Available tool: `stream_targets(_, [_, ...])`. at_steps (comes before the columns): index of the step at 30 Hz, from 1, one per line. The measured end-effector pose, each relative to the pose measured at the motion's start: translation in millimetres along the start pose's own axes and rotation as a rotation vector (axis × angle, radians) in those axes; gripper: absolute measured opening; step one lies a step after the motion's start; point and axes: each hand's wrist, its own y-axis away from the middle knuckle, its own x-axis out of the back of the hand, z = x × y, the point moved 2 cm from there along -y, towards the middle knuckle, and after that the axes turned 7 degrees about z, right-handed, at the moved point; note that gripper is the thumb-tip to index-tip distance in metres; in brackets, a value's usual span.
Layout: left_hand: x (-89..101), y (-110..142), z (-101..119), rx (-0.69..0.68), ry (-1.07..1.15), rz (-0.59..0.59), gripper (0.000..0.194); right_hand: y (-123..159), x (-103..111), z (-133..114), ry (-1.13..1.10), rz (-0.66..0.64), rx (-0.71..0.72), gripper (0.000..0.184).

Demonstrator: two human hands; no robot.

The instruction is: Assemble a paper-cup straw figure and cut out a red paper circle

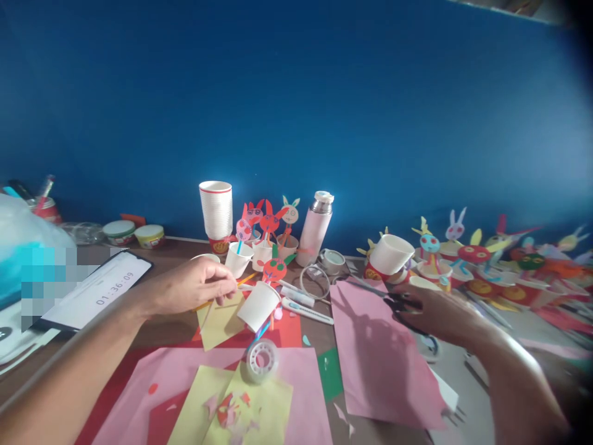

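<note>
My right hand (430, 309) is closed around the dark handles of a pair of scissors (370, 287), whose blades point left over a pink paper sheet (370, 358). My left hand (204, 281) hovers with loosely bent fingers above a yellow paper piece (220, 324); nothing shows between them. Behind it, a paper cup (206, 257) is mostly hidden. To its right, a white paper cup (259, 306) lies tilted near a red paper animal head with green ears (277, 267). A tape roll (262, 361) rests in front of that cup.
A cup stack (215, 213) and a pink thermos (315, 232) stand along the wall. Several cup figures (477, 254) crowd the right. A utility knife (306, 310) lies mid-table. At left is a phone (99, 290) with a timer. Paper scraps (236, 411) lie in front.
</note>
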Motion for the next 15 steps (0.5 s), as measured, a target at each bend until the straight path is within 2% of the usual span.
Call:
stream_targets(3, [-12.6,7,12,-0.025,-0.039,-0.112,0.022,1,10,1,-0.001,0.005,0.003,0.04])
stream_targets(5, [-24.7,9,18,-0.113,-0.056,-0.198,0.022,2,14,-11,-0.124,0.05,0.021,0.045])
stream_targets(7, [-37.2,9,22,-0.189,-0.066,-0.261,0.024,5,14,-32,-0.346,0.049,0.096,0.05])
stream_targets(10, [-54.7,10,27,-0.235,-0.067,-0.33,0.024,11,5,-71,-0.613,-0.031,0.233,0.052])
stream_targets(13, [-71.8,17,34,-0.335,-0.11,-0.415,0.023,17,-8,-101,-0.737,-0.144,0.336,0.05])
stream_targets(15, [-83.1,23,36,-0.406,-0.161,-0.477,0.02,19,-16,-112,-0.765,-0.189,0.372,0.049])
